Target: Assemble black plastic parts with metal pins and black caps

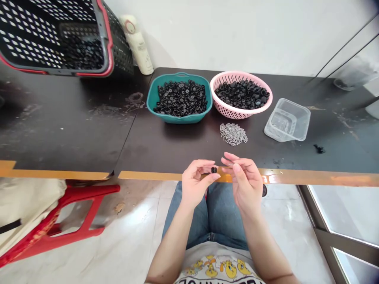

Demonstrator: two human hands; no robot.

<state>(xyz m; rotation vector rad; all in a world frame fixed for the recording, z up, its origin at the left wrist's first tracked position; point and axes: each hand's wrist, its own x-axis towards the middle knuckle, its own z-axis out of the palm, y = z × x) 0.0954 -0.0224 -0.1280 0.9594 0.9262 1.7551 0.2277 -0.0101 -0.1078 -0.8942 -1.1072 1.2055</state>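
Plastic caps (181,98), black, filling teal tub (177,77) and pink basket (232,113)

Teal basin (179,98), pink basket (241,94)

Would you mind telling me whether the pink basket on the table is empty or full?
Well filled: a heap of black plastic parts lies inside the pink basket, up near its rim.

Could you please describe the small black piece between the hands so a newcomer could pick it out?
At the dark table's near edge, find the two hands. The small black piece sits between them, apart from the heaps in the teal basin and pink basket.
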